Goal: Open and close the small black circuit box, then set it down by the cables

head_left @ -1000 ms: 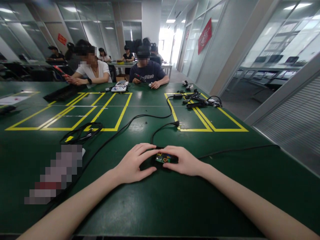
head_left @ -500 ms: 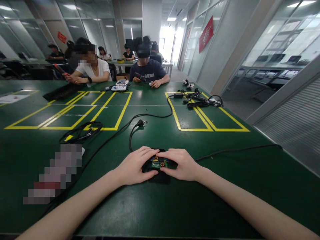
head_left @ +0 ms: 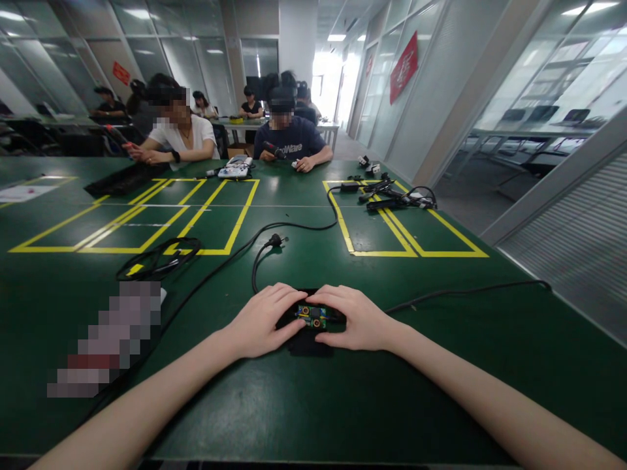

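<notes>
A small green circuit board (head_left: pixel 318 313) with copper-wound coils sits between my two hands, close to the table's front middle. Around and beneath it is a black plastic casing (head_left: pixel 311 346), partly covered by my fingers. My left hand (head_left: pixel 257 320) grips the board from the left, its thumb on the near left part and its fingers at the far edge. From the right, my right hand (head_left: pixel 365 318) holds it between a thumb by the near edge and a forefinger along the far edge. Black cables run out on both sides behind my hands.
A plug (head_left: pixel 275 241) lies beyond my hands, and a long black cable (head_left: pixel 210 277) crosses the green table (head_left: pixel 235 411). A coiled cord (head_left: pixel 159 258) and a pixelated object (head_left: pixel 112 339) are on the left. Cables and parts (head_left: pixel 386 196) lie far right. Two co-workers sit opposite.
My left thumb has moved up from the near edge onto the circuit board's left part. The board has shifted or tilted slightly between my fingers. My right hand stays nearly in place.
</notes>
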{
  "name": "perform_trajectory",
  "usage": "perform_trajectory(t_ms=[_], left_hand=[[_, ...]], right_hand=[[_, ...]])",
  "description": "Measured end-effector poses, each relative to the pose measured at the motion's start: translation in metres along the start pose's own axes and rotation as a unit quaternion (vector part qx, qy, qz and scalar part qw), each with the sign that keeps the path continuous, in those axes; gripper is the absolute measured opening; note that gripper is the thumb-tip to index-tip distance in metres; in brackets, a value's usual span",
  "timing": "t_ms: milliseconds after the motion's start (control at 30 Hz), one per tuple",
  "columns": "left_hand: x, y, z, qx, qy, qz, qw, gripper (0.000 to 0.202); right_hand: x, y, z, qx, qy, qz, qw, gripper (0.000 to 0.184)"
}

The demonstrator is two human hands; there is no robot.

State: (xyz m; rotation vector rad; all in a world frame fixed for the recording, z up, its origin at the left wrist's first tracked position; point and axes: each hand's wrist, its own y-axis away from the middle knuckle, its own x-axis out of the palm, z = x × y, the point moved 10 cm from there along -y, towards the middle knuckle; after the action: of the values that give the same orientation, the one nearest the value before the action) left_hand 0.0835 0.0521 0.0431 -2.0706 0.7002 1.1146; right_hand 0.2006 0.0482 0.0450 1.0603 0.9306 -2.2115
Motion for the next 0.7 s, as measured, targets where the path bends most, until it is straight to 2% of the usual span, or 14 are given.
perform_trajectory(t_ms=[167, 467, 700], left_hand=[[-0.001, 0.0, 0.0, 0.001, 0.002, -0.005, 1.0, 0.036], [-0.012, 0.001, 0.001, 0.002, 0.011, -0.05, 0.999, 0.009], [-0.005, 0.002, 0.012, -0.031, -0.001, -0.026, 0.999, 0.02]], right_hand=[[0.0, 0.0, -0.002, 0.007, 0.033, 0.016, 0.999, 0.058], [-0.002, 0.002, -0.012, 0.03, 0.088, 0.014, 0.996, 0.06], [0.001, 0.001, -0.007, 0.025, 0.077, -0.006, 0.997, 0.037]])
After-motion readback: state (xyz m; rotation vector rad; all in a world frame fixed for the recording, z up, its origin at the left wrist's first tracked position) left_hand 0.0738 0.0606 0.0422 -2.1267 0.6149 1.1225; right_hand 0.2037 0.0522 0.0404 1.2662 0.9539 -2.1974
